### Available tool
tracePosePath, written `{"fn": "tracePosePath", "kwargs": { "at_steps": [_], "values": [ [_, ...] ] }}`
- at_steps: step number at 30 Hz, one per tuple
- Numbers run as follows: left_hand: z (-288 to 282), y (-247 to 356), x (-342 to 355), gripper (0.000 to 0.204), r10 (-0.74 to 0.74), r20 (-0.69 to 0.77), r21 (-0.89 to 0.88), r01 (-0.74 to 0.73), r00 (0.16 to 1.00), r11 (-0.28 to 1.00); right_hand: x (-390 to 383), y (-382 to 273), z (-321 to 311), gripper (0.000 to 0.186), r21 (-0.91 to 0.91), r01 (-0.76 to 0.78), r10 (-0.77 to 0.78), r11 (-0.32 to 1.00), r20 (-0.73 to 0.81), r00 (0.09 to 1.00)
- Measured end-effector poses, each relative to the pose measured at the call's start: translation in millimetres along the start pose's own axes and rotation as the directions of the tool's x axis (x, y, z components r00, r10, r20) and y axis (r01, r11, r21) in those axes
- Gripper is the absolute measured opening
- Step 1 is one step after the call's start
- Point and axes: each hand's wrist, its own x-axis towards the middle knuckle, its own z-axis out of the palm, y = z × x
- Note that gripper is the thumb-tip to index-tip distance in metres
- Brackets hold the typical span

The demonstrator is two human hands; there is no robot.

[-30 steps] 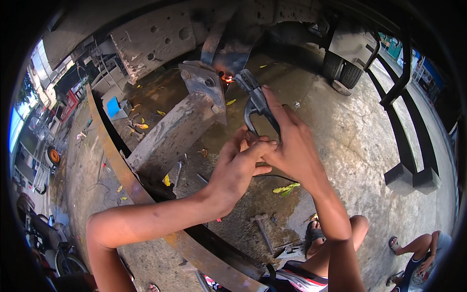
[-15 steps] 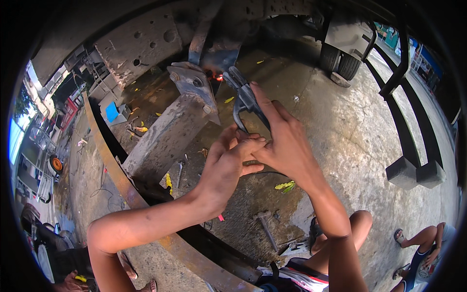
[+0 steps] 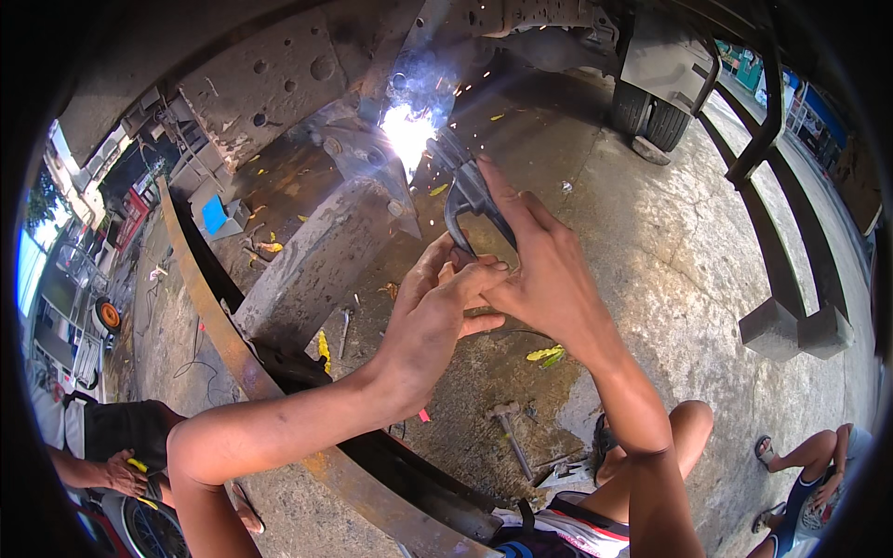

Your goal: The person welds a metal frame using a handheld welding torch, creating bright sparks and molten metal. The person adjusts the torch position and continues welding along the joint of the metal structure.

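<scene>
A dark welding electrode holder [image 3: 476,193] points up and away, its jaws beside a blinding white arc [image 3: 407,135]. My right hand [image 3: 551,284] is closed round its handle, the index finger stretched along the top. My left hand [image 3: 419,321] is closed at the holder's lower lever, its fingers meeting those of my right hand. The glare hides the electrode and the joint. Around the arc stand an upright steel plate [image 3: 423,56] and a bolted bracket plate [image 3: 349,153] with holes, at the end of a thick, worn steel beam [image 3: 312,246].
A long rusty rail [image 3: 219,321] runs under my left arm. On the concrete lie a hammer [image 3: 510,442] and a wrench [image 3: 345,333]. Truck wheels [image 3: 665,123] stand far right, near black bars. A person's hand [image 3: 123,472] holds something yellow; another person [image 3: 819,484] sits lower right.
A small red glow at the plate has become a bright white arc with flying sparks and smoke. My hands hold almost still. At lower left a person has moved further into view.
</scene>
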Motion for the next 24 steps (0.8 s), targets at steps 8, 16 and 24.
{"fn": "tracePosePath", "kwargs": {
  "at_steps": [8, 16, 24],
  "values": [
    [10.4, 2.9, -3.3, 0.049, 0.013, -0.059, -0.014, -0.014, 0.998, 1.000, -2.0, 2.3, -2.0, 0.107, -0.034, 0.097, -0.100, 0.995, -0.092, 0.991],
    [8.8, 16.2, 18.5, 0.040, 0.055, 0.037, 0.050, -0.057, 0.998, 0.997, 18.0, -11.1, -29.6, 0.097, 0.064, 0.005, -0.003, 0.998, -0.027, 1.000],
    [10.5, 14.4, 25.2, 0.045, 0.069, -0.010, -0.095, -0.069, 0.998, 0.993, 14.4, -4.0, -21.8, 0.099, -0.012, 0.024, -0.024, 1.000, -0.044, 0.999]
  ]
}}
